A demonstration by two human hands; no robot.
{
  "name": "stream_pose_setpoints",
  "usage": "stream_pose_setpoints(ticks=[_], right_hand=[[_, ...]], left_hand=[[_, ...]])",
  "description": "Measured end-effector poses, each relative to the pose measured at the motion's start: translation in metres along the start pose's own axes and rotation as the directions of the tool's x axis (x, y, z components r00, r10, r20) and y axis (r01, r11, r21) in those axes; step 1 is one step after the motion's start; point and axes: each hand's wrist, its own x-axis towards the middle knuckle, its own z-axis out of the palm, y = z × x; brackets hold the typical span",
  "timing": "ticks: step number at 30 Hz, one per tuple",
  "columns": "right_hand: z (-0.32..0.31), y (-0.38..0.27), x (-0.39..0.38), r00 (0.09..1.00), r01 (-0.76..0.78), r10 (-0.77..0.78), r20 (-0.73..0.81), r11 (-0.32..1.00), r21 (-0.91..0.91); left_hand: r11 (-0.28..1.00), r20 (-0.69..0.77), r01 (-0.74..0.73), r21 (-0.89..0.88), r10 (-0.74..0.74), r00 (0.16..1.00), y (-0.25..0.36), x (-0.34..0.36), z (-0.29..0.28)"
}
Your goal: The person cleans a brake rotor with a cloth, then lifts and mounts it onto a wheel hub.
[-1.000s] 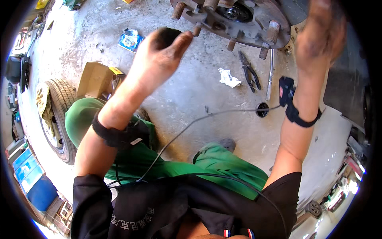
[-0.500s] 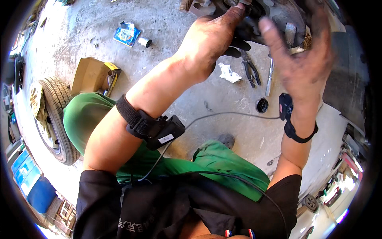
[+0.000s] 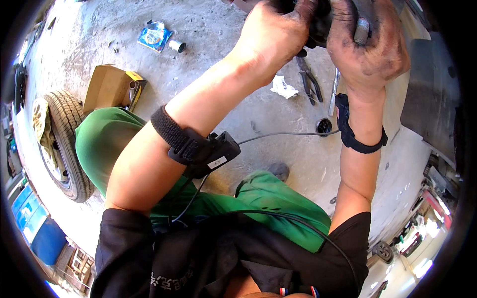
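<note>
A dark, greasy wheel hub (image 3: 365, 9) sits at the top edge, mostly covered by my hands. One threaded wheel stud (image 3: 362, 33) pokes out between the fingers of my right hand (image 3: 367, 62), which are bent over the hub's face. My left hand (image 3: 273, 35) is closed at the hub's left side, thumb and fingers blackened. A black part (image 3: 320, 22) lies between both hands; its shape is too dark to make out. Whatever the left fingers grip is hidden.
Pliers (image 3: 309, 82), a long metal bar (image 3: 335, 92), a black round cap (image 3: 323, 126) and crumpled white paper (image 3: 283, 87) lie on the concrete. Leftward are a blue packet (image 3: 154, 37), a small metal cylinder (image 3: 177, 46), an open carton (image 3: 105, 89) and a tyre (image 3: 67, 144).
My right hand, blurred and spread beside the hub before, has moved left and curled its fingers around the stud onto the hub. My left hand has shifted slightly up and right.
</note>
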Motion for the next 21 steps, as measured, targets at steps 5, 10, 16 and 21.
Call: stream_pose_setpoints(ticks=[5,10,16,21], right_hand=[[0.0,-0.001,0.004,0.992,0.026,-0.013,-0.122,0.994,0.104],[0.011,-0.004,0.005,0.973,-0.089,0.097,-0.208,0.995,0.048],[0.0,-0.003,0.004,0.972,-0.182,0.19,-0.142,0.981,0.062],[0.006,-0.009,-0.002,0.964,-0.219,0.231,-0.131,0.971,0.1]], left_hand=[[0.953,0.047,0.264,-0.148,-0.26,0.964,0.046,-0.001,0.002],[0.995,-0.109,0.101,0.001,-0.101,0.989,0.039,-0.003,0.006],[0.969,-0.131,0.061,0.241,-0.029,0.991,0.034,0.004,0.013],[0.927,-0.14,0.158,-0.341,-0.216,0.966,0.027,-0.003,0.02]])
